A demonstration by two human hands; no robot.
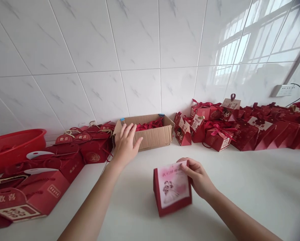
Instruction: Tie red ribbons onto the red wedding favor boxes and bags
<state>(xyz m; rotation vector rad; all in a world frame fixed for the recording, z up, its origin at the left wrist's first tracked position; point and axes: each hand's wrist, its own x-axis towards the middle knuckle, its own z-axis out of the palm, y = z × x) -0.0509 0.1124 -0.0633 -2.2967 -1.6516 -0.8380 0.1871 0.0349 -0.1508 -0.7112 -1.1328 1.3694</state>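
My right hand (197, 177) pinches the top right edge of a red gift box (174, 187), which has a pale pink panel printed with a couple in wedding clothes. The box stands on the white tabletop (135, 204), a little blurred. My left hand (127, 142) is at the near left corner of an open cardboard box (156, 138), its fingers spread over the rim and holding nothing. Inside that cardboard box lie dark red ribbons (151, 124). Whether my left fingertips touch the cardboard I cannot tell.
Several red gift boxes (43, 189) with rope handles crowd the left side, beside a red plastic basin (39, 137). More red boxes (244, 135), some tied with ribbon, line the wall on the right. A power strip (283, 90) is on the tiled wall (145, 40).
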